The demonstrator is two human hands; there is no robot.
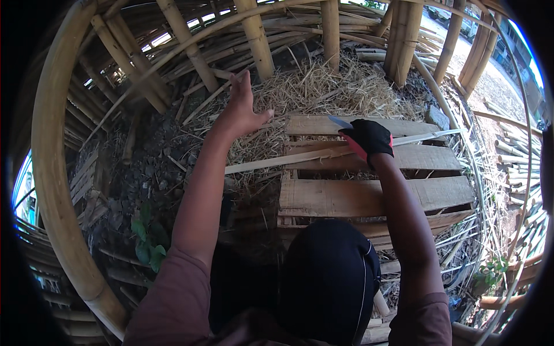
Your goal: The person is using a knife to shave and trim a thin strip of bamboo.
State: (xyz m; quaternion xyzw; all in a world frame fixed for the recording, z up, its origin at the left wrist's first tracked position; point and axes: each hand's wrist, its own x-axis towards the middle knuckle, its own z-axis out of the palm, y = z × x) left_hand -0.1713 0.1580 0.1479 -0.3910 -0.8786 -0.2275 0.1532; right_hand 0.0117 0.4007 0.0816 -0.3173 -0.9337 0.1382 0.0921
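My left hand is bare and raised over the straw, its thumb spread wide from the fingers. It appears to hold nothing. My right hand, in a black and red glove, is closed around a knife; the pale blade points left and the handle is hidden in the fist. Below that hand a long split bamboo strip lies across a wooden slatted crate and sticks out past both its sides. The glove covers part of the strip, and I cannot tell whether they touch.
Thick bamboo posts stand in a row ahead, with a thin bent strip running across in front. Shavings heap behind the crate, and a grey stone sits at its far right corner. Cut bamboo pieces lie in a pile at right.
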